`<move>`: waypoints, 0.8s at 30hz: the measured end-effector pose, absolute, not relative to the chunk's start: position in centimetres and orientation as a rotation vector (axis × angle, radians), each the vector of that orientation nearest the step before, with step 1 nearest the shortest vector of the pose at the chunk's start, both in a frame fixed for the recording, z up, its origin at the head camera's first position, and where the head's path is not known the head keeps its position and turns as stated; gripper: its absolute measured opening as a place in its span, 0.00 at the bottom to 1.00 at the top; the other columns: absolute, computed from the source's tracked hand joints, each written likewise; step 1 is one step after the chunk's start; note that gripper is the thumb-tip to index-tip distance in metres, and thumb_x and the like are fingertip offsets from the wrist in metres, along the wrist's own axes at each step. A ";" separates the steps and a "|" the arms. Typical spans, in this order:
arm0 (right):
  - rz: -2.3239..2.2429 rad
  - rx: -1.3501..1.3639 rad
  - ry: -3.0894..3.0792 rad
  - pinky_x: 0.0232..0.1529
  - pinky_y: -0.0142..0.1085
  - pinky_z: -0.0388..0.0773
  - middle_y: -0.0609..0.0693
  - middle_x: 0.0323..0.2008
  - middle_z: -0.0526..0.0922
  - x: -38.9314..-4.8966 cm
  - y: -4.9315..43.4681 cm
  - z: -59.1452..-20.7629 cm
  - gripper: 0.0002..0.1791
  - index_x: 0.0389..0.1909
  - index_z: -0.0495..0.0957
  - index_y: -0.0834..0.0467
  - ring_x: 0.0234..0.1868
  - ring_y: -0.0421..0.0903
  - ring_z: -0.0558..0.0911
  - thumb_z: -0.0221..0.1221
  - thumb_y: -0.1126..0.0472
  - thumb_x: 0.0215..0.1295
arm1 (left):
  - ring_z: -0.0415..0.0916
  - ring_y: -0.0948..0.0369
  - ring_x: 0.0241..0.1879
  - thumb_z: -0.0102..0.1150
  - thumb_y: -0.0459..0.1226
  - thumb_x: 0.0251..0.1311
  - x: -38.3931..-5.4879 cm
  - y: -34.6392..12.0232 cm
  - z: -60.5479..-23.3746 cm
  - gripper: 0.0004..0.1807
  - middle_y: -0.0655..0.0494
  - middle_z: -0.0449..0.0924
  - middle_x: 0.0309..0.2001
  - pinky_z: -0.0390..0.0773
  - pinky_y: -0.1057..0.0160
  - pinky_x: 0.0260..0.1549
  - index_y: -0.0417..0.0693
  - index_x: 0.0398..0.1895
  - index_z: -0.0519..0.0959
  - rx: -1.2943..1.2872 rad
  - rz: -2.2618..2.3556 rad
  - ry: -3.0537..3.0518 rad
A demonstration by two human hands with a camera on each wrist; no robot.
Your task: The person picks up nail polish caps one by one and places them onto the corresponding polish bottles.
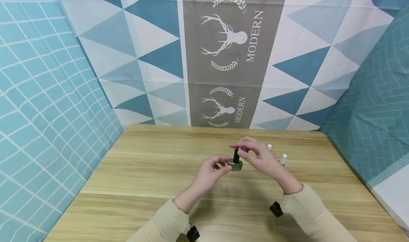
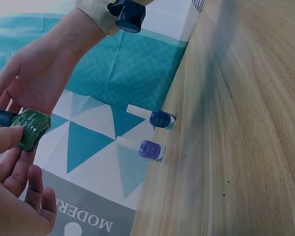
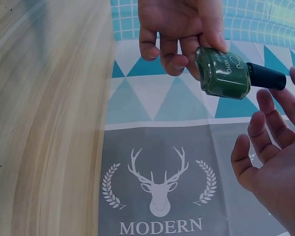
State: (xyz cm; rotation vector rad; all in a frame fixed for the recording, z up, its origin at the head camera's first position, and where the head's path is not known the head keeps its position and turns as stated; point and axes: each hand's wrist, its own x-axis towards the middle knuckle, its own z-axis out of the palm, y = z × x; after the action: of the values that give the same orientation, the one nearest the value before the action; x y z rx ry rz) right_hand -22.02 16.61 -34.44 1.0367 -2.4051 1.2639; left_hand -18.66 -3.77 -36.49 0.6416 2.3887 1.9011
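Observation:
A small nail polish bottle of green polish (image 1: pixel 235 165) with a tall black cap (image 1: pixel 236 156) is held up above the wooden table, close to upright. My left hand (image 1: pixel 212 169) pinches the glass body from the left, thumb in front and fingers behind; the right wrist view shows this left hand (image 3: pixel 179 27) at the top. From the right, my right hand (image 1: pixel 255 157) has its thumb and fingertips at the black cap. In the right wrist view the right hand's (image 3: pixel 280 152) other fingers are loosely bent beside the bottle.
Two more nail polish bottles with white caps stand on the table (image 1: pixel 143 171) behind my right forearm: a dark blue one (image 2: pixel 161 119) and a purple one (image 2: pixel 150 150). Patterned cloth (image 1: pixel 153 57) hangs behind the table's far edge, with blue tiled cloth (image 1: pixel 48 103) at left.

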 end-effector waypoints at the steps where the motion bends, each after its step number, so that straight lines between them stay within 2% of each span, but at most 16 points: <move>1: 1.266 1.049 -2.401 0.30 0.32 0.70 0.49 0.43 0.79 -21.8 16.5 -34.2 0.15 0.48 0.80 0.58 0.36 0.39 0.74 0.55 0.72 0.63 | 0.72 0.60 0.38 0.60 0.31 0.59 -18.7 -3.8 -36.5 0.12 0.47 0.82 0.40 0.73 0.66 0.37 0.38 0.46 0.80 0.643 1.900 2.389; 6: 1.262 1.061 -2.412 0.32 0.33 0.71 0.53 0.43 0.79 -20.5 16.0 -32.5 0.11 0.43 0.81 0.62 0.41 0.39 0.75 0.55 0.73 0.62 | 0.72 0.60 0.38 0.60 0.31 0.59 -18.7 -3.8 -36.5 0.12 0.47 0.82 0.41 0.73 0.64 0.38 0.38 0.46 0.80 0.653 1.895 2.389; 13: 1.269 1.077 -2.388 0.31 0.31 0.72 0.54 0.40 0.80 -20.5 16.0 -32.5 0.10 0.40 0.81 0.62 0.34 0.38 0.75 0.58 0.74 0.60 | 0.72 0.59 0.38 0.60 0.31 0.59 -18.5 -3.8 -36.5 0.12 0.46 0.82 0.41 0.73 0.63 0.38 0.37 0.46 0.79 0.659 1.911 2.373; 19: 1.273 1.021 -2.383 0.37 0.34 0.74 0.48 0.39 0.79 -22.0 16.6 -34.5 0.11 0.39 0.82 0.55 0.35 0.38 0.73 0.62 0.71 0.57 | 0.72 0.60 0.38 0.60 0.31 0.59 -18.5 -3.7 -36.4 0.12 0.46 0.82 0.40 0.73 0.62 0.38 0.37 0.46 0.79 0.651 1.911 2.372; 24: 1.314 0.964 -2.398 0.39 0.38 0.75 0.44 0.38 0.79 -22.3 16.7 -34.9 0.08 0.36 0.82 0.50 0.36 0.40 0.75 0.65 0.64 0.57 | 0.72 0.59 0.37 0.60 0.30 0.58 -18.4 -3.7 -36.4 0.12 0.45 0.82 0.39 0.73 0.62 0.37 0.37 0.45 0.79 0.648 1.914 2.368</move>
State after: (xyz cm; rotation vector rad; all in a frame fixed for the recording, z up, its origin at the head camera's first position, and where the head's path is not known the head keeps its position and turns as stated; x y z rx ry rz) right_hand -22.32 16.66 -34.88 0.9641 -2.3978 1.3136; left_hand -18.45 -3.69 -36.38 0.6477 2.3682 1.9141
